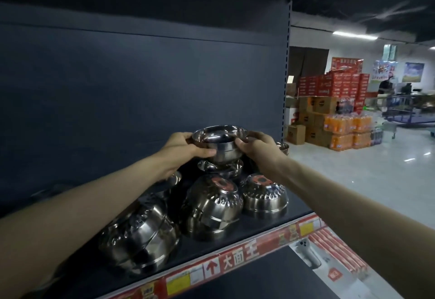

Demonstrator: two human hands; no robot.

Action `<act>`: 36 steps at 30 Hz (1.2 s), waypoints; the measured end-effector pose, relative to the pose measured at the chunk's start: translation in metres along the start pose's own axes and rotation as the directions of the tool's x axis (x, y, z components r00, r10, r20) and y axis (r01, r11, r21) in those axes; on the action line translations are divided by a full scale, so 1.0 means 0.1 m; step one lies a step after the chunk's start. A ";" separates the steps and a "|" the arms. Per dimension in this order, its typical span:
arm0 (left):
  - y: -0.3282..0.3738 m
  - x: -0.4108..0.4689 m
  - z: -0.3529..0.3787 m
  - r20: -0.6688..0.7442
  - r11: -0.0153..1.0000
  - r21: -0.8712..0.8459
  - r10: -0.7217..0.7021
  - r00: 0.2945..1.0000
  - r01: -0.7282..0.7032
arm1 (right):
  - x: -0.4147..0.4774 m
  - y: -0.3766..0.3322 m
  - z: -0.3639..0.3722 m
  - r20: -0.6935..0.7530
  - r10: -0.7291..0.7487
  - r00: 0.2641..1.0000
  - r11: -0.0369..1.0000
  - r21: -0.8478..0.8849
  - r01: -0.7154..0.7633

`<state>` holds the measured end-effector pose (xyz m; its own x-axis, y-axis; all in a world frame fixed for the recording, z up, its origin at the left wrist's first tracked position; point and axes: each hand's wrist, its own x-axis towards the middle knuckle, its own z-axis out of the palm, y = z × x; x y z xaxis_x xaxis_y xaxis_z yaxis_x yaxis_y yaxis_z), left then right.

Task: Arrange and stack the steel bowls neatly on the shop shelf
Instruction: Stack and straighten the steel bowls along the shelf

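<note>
Head view: left hand [182, 148] and right hand [257, 149] grip an upright steel bowl [221, 143], fingers curled round its sides, just above another upright bowl [220, 168] at the back of the shelf [254, 228]. Risk: the polished, rounded walls may slip or seat crooked, and the domed inverted bowls [211, 207] alongside could be knocked.

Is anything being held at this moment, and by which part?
Yes: one upright steel bowl, gripped by both hands, the left hand on its left wall under the rim, the right hand on its right wall.
</note>
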<state>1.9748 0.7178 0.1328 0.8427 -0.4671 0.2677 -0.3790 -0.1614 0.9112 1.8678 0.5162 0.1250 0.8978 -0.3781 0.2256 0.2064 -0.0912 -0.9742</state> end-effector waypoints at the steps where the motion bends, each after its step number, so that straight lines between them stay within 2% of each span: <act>1: -0.04 0.07 0.02 -0.001 0.999 0.035 -0.003 1.000 0.003 | 0.05 0.03 0.01 0.003 -0.006 1.000 0.999 -0.039 0.006; 7: -0.17 0.38 0.07 0.050 0.962 0.270 -0.051 0.997 0.036 | 0.35 0.26 0.03 -0.005 -0.024 1.000 0.939 -0.344 0.021; 10: -0.20 0.50 0.07 0.075 0.937 0.347 -0.074 0.994 0.044 | 0.48 0.43 0.03 -0.024 -0.006 1.000 0.899 -0.437 -0.005; 17: -0.38 0.68 0.08 0.076 0.871 0.474 -0.189 0.979 0.131 | 0.52 0.53 0.04 -0.021 -0.002 1.000 0.716 -0.698 -0.013; 24: -0.45 0.68 0.08 0.079 0.759 0.628 -0.284 0.956 0.173 | 0.55 0.62 0.01 0.009 0.046 0.999 0.640 -0.768 -0.023; 31: -0.41 0.64 0.10 0.069 0.748 0.638 -0.295 0.953 0.185 | 0.54 0.61 -0.01 0.011 0.041 0.999 0.612 -0.791 -0.016; 36: -0.35 0.53 0.07 0.057 0.736 0.657 -0.266 0.962 0.165 | 0.38 0.53 -0.06 -0.042 -0.034 0.999 0.586 -0.810 -0.014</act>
<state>2.0299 0.6926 0.1124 0.8899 -0.4561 -0.0030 -0.3913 -0.7669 0.5086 1.9112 0.4917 0.0822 0.8732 -0.4130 0.2589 -0.2068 -0.7948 -0.5705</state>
